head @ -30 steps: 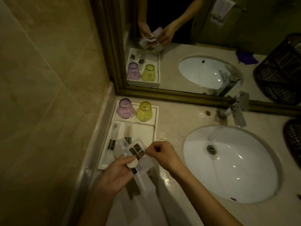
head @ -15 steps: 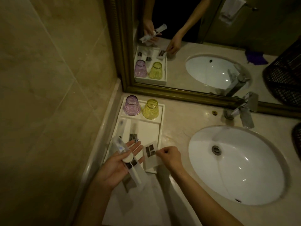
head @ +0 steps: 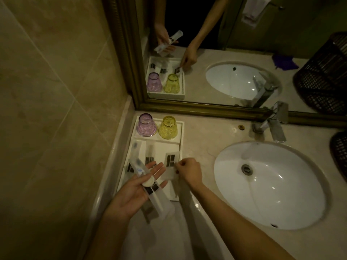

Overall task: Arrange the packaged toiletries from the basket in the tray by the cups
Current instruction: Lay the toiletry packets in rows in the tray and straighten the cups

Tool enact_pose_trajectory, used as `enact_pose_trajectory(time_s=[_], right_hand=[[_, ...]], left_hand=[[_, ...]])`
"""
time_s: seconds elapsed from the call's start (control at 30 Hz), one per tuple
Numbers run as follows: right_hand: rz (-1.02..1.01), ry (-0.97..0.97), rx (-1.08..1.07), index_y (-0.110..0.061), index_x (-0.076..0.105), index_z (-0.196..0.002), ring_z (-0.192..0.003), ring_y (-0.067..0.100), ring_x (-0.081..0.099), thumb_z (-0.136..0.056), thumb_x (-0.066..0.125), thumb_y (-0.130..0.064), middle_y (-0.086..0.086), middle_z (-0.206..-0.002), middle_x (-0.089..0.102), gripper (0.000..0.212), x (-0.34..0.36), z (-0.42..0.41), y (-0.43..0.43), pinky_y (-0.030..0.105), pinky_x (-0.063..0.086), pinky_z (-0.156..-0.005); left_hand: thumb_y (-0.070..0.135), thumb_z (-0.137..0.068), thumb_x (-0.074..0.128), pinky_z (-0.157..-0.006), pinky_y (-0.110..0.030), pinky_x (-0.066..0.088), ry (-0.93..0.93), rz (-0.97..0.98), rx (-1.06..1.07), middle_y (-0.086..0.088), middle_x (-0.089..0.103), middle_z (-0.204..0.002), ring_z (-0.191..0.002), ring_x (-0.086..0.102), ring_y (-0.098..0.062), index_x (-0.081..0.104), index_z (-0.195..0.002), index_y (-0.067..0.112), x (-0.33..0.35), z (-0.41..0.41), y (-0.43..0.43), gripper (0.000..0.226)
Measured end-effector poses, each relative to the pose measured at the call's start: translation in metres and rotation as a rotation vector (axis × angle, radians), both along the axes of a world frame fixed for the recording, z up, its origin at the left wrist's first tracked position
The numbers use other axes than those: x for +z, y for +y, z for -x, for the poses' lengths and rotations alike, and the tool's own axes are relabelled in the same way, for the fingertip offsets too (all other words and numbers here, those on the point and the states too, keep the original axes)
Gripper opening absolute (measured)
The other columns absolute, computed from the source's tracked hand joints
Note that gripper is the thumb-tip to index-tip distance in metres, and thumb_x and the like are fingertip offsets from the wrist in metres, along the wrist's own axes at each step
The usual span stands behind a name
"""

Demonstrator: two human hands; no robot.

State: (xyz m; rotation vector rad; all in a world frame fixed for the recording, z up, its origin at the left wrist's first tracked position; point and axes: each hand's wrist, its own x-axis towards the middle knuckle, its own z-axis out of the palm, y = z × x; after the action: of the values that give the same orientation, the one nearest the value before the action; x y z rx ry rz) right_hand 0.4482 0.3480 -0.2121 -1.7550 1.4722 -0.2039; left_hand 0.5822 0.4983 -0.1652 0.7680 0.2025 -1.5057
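A white tray (head: pixel 180 136) sits on the counter's left corner, with a purple cup (head: pixel 146 125) and a yellow cup (head: pixel 167 127) upturned at its far end. Two long clear packets (head: pixel 149 154) lie in the tray's near section. My right hand (head: pixel 188 171) pinches a small flat packet (head: pixel 170 160) with a dark label, which rests against the tray's right side. My left hand (head: pixel 137 190) lies palm up over the tray's near end, holding a long toothbrush packet (head: pixel 148 186) and a small round white item (head: pixel 148 182).
A white basin (head: pixel 268 182) fills the counter to the right, with a chrome tap (head: pixel 272 124) behind it. A dark wicker basket (head: pixel 339 152) shows at the right edge. A gold-framed mirror (head: pixel 187 107) runs along the back and a tiled wall stands on the left.
My right hand pulled the small flat packet out of the bundle in my left hand and moved it right and forward, down into the tray's right side. My left hand stayed holding the rest.
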Motion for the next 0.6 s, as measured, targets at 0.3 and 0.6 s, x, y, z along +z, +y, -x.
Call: enact_pose_trajectory(time_s=[0.3, 0.6], right_hand=[[0.208, 0.343, 0.192, -0.009, 0.069, -0.101, -0.091, 0.033, 0.07, -0.093, 0.055, -0.025, 0.011, -0.101, 0.072, 0.022, -0.008, -0.032, -0.037, 0.039, 0.057, -0.076], [0.228, -0.31, 0.162, -0.013, 0.065, -0.074, -0.058, 0.007, 0.052, -0.089, 0.067, -0.035, 0.0, -0.064, 0.062, 0.027, 0.042, -0.012, -0.013, 0.03, 0.046, -0.058]], left_hand=[[-0.004, -0.099, 0.046, -0.091, -0.056, 0.056, -0.046, -0.017, -0.027, -0.022, 0.058, -0.143, -0.13, 0.058, -0.036, 0.049, -0.143, 0.004, 0.001, 0.0, 0.004, 0.044], [0.001, -0.095, 0.055, -0.093, -0.059, 0.056, -0.035, -0.05, -0.011, -0.021, 0.061, -0.14, -0.127, 0.061, -0.035, 0.05, -0.142, 0.004, 0.001, -0.002, -0.009, 0.048]])
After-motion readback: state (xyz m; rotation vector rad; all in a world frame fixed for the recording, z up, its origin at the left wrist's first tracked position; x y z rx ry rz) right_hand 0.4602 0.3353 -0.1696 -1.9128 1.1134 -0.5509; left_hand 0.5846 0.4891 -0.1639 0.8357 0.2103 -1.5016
